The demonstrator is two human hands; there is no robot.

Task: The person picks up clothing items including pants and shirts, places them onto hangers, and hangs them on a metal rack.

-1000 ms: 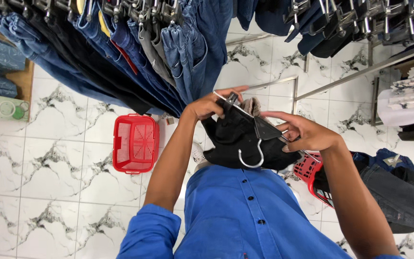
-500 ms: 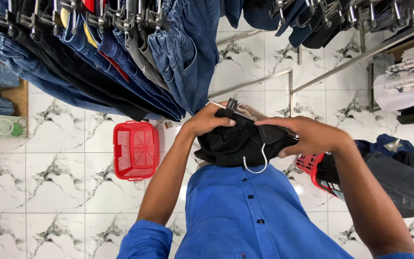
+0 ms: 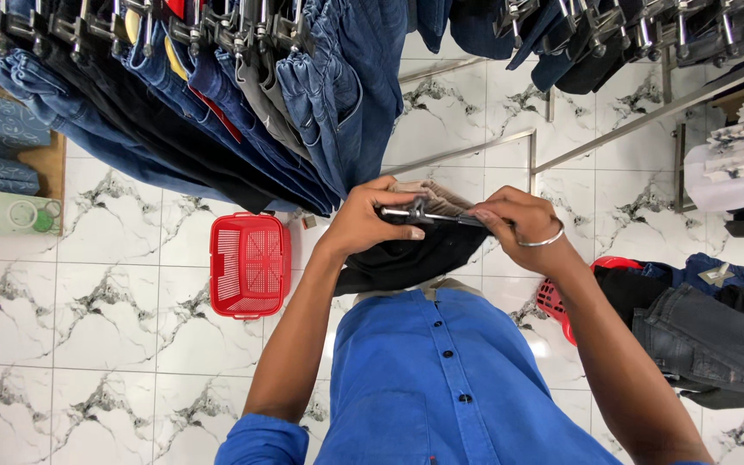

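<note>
Black trousers on metal clip hanger, folded, between both hands.

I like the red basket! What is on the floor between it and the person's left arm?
Nothing: in the head view only bare white marble-look floor tile lies between the red basket and the left arm.

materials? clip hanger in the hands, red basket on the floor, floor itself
Silver clip hanger: looks like metal, shown by its bright specular glint; both hands grip it with a black garment.
Red rectangular basket: probably moulded plastic, with uniform glossy colour and perforated lattice walls.
White floor: glossy tile with grey marble-like veining; grout lines and reflections show, but stone versus ceramic is unclear.
</note>
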